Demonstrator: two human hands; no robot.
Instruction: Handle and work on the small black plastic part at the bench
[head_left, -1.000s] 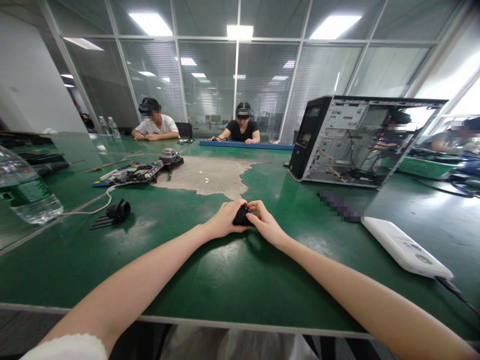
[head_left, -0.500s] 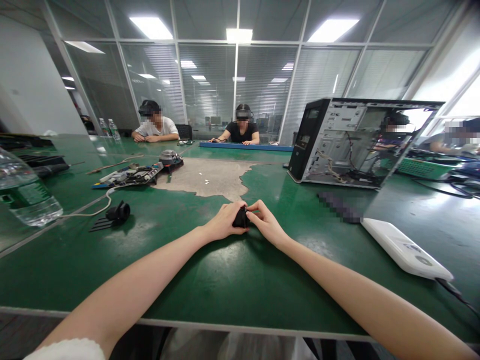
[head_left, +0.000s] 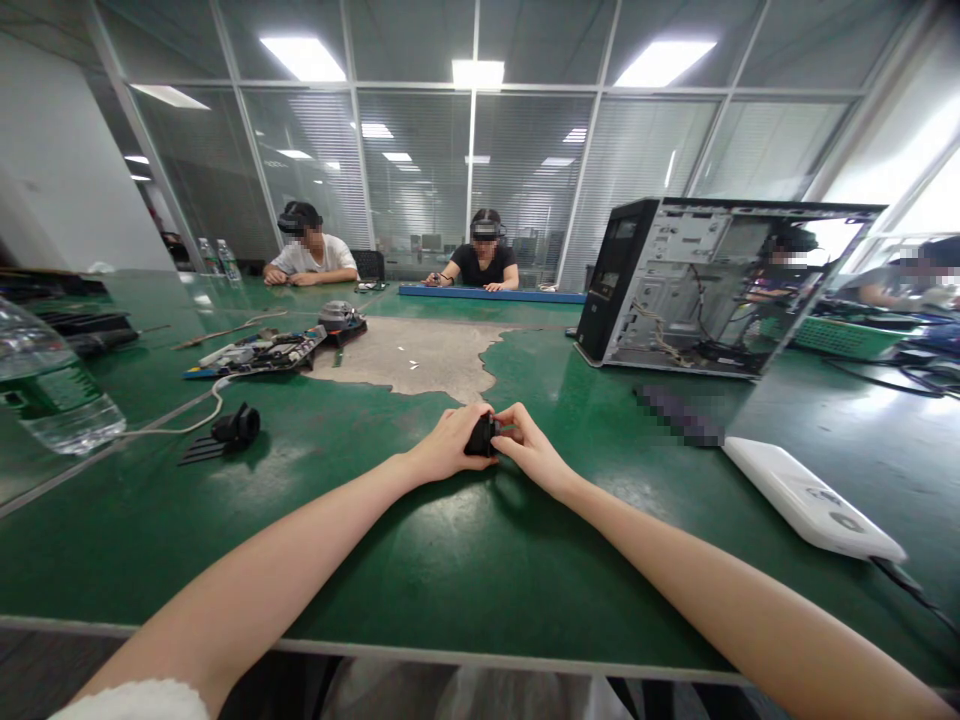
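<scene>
The green table (head_left: 420, 570) is finished in a smooth, glossy coating, broken by a matt, rough-looking beige patch (head_left: 435, 352). Dark plastic is suggested by the black part (head_left: 480, 437), while dull bare metal is shown inside the computer case (head_left: 679, 290). Shiny white plastic is seen on the oblong device (head_left: 814, 497), clear plastic on the bottle (head_left: 56, 385), and cloth at the sleeve (head_left: 139, 700).

Nothing can be read: the green label (head_left: 60, 392) of the bottle (head_left: 79, 432), well left of the fingers (head_left: 514, 417), is too blurred, and the round marks (head_left: 847, 521) on the white device (head_left: 784, 490), well right of them, show no legible letters.
</scene>
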